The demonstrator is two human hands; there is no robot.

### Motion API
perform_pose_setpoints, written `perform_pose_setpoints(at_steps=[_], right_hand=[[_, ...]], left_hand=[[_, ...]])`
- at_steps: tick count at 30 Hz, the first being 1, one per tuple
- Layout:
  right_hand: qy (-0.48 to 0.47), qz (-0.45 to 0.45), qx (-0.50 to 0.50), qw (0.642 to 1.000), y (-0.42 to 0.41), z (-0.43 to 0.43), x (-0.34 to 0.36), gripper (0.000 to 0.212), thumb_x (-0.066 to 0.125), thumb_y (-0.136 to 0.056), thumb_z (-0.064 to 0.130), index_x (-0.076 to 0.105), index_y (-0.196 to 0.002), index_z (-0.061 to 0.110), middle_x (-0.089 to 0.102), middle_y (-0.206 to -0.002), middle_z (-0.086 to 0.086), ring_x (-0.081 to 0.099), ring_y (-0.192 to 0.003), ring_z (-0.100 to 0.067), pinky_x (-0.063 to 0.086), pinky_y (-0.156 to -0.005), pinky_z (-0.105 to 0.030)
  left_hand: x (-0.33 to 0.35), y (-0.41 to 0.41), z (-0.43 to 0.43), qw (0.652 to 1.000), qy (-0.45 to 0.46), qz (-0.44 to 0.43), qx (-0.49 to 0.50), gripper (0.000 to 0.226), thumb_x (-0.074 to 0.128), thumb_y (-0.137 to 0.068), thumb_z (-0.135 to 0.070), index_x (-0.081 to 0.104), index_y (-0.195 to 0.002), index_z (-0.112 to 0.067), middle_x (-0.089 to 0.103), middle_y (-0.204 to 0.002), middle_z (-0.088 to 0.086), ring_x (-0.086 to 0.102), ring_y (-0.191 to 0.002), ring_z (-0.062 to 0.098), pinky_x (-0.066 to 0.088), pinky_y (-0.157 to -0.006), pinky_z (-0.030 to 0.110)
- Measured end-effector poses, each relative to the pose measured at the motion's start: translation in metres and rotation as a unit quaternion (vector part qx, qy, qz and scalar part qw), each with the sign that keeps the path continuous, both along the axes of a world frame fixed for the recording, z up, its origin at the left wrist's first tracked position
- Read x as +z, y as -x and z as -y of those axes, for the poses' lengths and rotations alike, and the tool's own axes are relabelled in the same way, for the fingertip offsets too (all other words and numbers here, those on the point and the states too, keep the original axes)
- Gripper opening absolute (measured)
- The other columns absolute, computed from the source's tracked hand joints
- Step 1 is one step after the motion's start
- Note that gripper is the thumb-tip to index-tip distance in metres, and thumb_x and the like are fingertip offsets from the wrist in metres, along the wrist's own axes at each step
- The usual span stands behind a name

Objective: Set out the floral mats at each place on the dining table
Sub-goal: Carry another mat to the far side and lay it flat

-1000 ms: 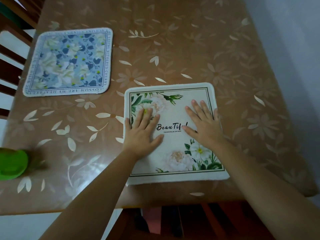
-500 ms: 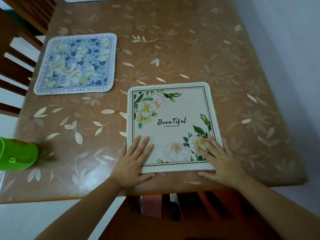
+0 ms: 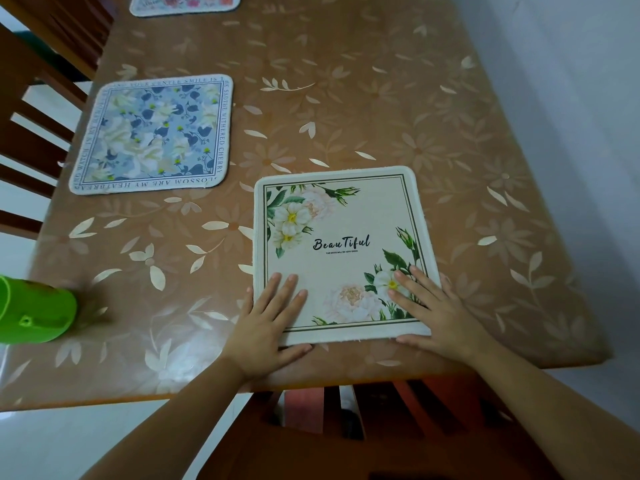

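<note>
A cream floral mat (image 3: 341, 237) printed "Beautiful" lies flat near the table's front edge. My left hand (image 3: 266, 323) rests flat on its near left corner, fingers straight, thumb along the mat's front edge. My right hand (image 3: 436, 313) lies flat on the near right corner the same way. A blue floral mat (image 3: 152, 135) lies further back on the left. A pink floral mat (image 3: 183, 3) shows partly at the top edge.
The brown flower-patterned table cover (image 3: 363, 109) spans the view. A green cup (image 3: 34, 310) lies at the left edge. Wooden chairs stand at the left (image 3: 31, 109) and at the front below my arms (image 3: 346, 427). A pale wall (image 3: 571, 81) runs along the right.
Both hands slid from the mat's middle back to its near corners. The view tilted up, bringing the pink mat into sight. The mats have not shifted on the table.
</note>
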State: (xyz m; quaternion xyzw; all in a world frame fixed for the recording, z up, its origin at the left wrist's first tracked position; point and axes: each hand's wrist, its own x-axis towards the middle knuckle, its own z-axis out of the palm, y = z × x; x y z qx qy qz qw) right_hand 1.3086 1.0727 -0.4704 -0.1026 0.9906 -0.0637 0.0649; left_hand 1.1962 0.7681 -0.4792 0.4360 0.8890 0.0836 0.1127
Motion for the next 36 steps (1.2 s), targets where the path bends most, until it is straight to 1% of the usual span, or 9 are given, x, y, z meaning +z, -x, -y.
perform_pose_setpoints(at_steps=[3, 7, 13, 18, 24, 27, 33, 36], right_hand=[[0.012, -0.004, 0.004, 1.000, 0.0011, -0.0006, 0.0009, 0.068, 0.037, -0.079, 0.064, 0.042, -0.133, 0.022, 0.036, -0.143, -0.008, 0.028, -0.132, -0.037, 0.025, -0.098, -0.065], [0.021, -0.015, 0.014, 1.000, 0.0027, -0.0007, 0.0031, 0.068, 0.039, -0.079, 0.063, 0.047, -0.130, 0.020, 0.041, -0.140, -0.011, 0.031, -0.130, -0.038, 0.027, -0.095, -0.067], [0.032, -0.026, 0.015, 0.999, 0.0061, -0.0017, 0.0028, 0.067, 0.042, -0.078, 0.061, 0.049, -0.128, 0.017, 0.043, -0.138, -0.013, 0.033, -0.129, -0.040, 0.029, -0.094, -0.069], [0.034, -0.034, 0.014, 0.999, 0.0053, -0.0021, -0.0006, 0.066, 0.043, -0.078, 0.061, 0.050, -0.127, 0.017, 0.043, -0.138, -0.013, 0.034, -0.129, -0.039, 0.029, -0.095, -0.070], [0.031, -0.034, 0.010, 0.999, 0.0047, -0.0014, 0.0000, 0.066, 0.037, -0.081, 0.064, 0.050, -0.128, 0.018, 0.043, -0.139, -0.012, 0.034, -0.129, -0.037, 0.029, -0.095, -0.068], [0.030, -0.033, 0.009, 0.999, 0.0043, -0.0010, -0.0001, 0.066, 0.036, -0.082, 0.063, 0.050, -0.128, 0.018, 0.042, -0.140, -0.012, 0.033, -0.130, -0.037, 0.029, -0.096, -0.067], [0.031, -0.037, 0.008, 0.999, 0.0036, -0.0002, -0.0003, 0.066, 0.040, -0.080, 0.061, 0.049, -0.129, 0.018, 0.040, -0.140, -0.011, 0.032, -0.131, -0.035, 0.029, -0.096, -0.067], [0.032, -0.040, 0.006, 0.999, 0.0024, 0.0007, 0.0002, 0.065, 0.042, -0.080, 0.060, 0.049, -0.129, 0.018, 0.040, -0.141, -0.011, 0.032, -0.131, -0.035, 0.030, -0.096, -0.067]], left_hand=[[-0.0001, -0.0001, 0.0003, 1.000, -0.008, -0.001, -0.002, 0.078, 0.033, -0.081, -0.067, 0.023, -0.142, -0.020, 0.015, -0.151, 0.009, -0.001, -0.139, 0.027, 0.007, -0.103, 0.063], [-0.0011, -0.0004, 0.0001, 1.000, -0.025, -0.008, -0.003, 0.077, 0.035, -0.081, -0.066, 0.024, -0.142, -0.020, 0.017, -0.150, 0.010, 0.002, -0.139, 0.029, 0.008, -0.102, 0.063], [-0.0029, -0.0011, 0.0013, 0.999, -0.036, -0.012, -0.004, 0.074, 0.039, -0.081, -0.064, 0.030, -0.140, -0.020, 0.021, -0.149, 0.010, 0.006, -0.139, 0.028, 0.011, -0.102, 0.063], [-0.0020, -0.0004, 0.0007, 0.999, -0.044, -0.013, 0.000, 0.073, 0.041, -0.081, -0.062, 0.031, -0.140, -0.020, 0.022, -0.149, 0.010, 0.007, -0.138, 0.026, 0.012, -0.101, 0.065], [-0.0026, -0.0004, 0.0007, 0.999, -0.032, -0.012, 0.003, 0.073, 0.039, -0.081, -0.064, 0.028, -0.141, -0.023, 0.019, -0.150, 0.007, 0.005, -0.139, 0.026, 0.010, -0.102, 0.062], [-0.0030, -0.0005, 0.0009, 1.000, -0.025, -0.020, -0.001, 0.072, 0.037, -0.082, -0.064, 0.027, -0.140, -0.023, 0.020, -0.149, 0.008, 0.006, -0.139, 0.027, 0.012, -0.102, 0.063], [-0.0014, 0.0025, 0.0010, 0.999, -0.034, -0.018, 0.005, 0.070, 0.036, -0.081, -0.066, 0.033, -0.137, -0.025, 0.028, -0.147, 0.006, 0.014, -0.137, 0.024, 0.024, -0.098, 0.064], [-0.0009, 0.0030, 0.0009, 0.999, -0.029, -0.021, -0.004, 0.069, 0.033, -0.082, -0.067, 0.032, -0.137, -0.025, 0.027, -0.147, 0.007, 0.014, -0.136, 0.025, 0.024, -0.097, 0.065]])
